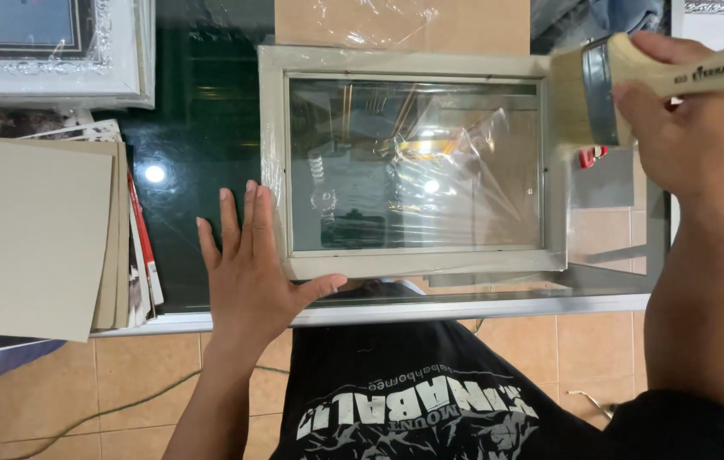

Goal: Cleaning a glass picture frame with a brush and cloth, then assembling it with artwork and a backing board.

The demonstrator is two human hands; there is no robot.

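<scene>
While my left hand (247,273) lies flat and released against the near left corner of the grey picture frame (413,162) on the glass desk (200,136), my right hand (690,128) grasps a wide paintbrush (626,81) at the frame's far right corner, beside stacked boards (30,230).

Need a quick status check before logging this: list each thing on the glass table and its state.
Picture frame: flat on the table, wrapped in clear film.
Paintbrush: held over the frame's right edge.
Right hand: gripping the paintbrush.
Left hand: open, pressed against the frame's left corner.
Cardboard sheets: stacked at left.
</scene>
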